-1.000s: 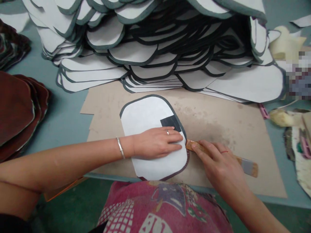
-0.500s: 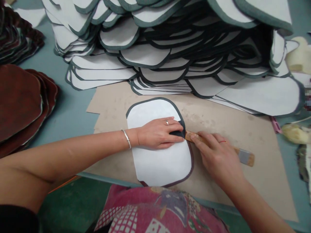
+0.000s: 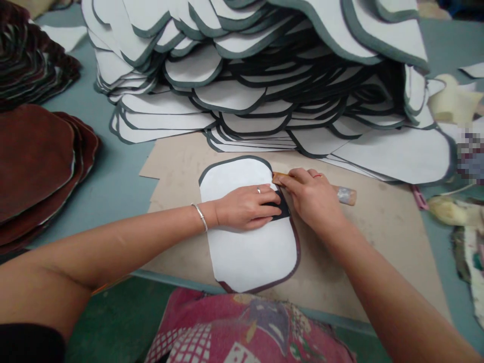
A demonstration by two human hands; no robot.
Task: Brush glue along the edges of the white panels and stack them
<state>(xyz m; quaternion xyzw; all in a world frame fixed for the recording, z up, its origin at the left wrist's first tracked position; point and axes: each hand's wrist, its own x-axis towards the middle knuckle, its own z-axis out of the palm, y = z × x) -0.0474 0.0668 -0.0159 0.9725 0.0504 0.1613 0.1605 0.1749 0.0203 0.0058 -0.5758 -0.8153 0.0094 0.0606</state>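
A teal tabletop (image 3: 113, 166) carries a cardboard sheet (image 3: 378, 222). On it lies a white-lined panel (image 3: 249, 252), its long axis running away from the person. The left hand (image 3: 245, 206) presses flat on the panel, fingers extended. The right hand (image 3: 310, 199), closed around a brush (image 3: 342, 194), sits at the panel's far right edge. The brush lies crosswise, its metal-banded end pointing right. Stacked panels (image 3: 264, 75) rise behind the panel.

The left forearm (image 3: 143, 237) comes in low from the person's left, bare, elbow bent, wrist straight. The left hand (image 3: 247, 206) lies flat, palm down, fingers stretched out together and pointing right. The right forearm (image 3: 378, 287) slants up from the lower right. The right hand (image 3: 312, 199) sits just beside those fingertips, knuckles up, its grip closed round a brush (image 3: 344, 194), thumb and forefinger pinched towards the front end.
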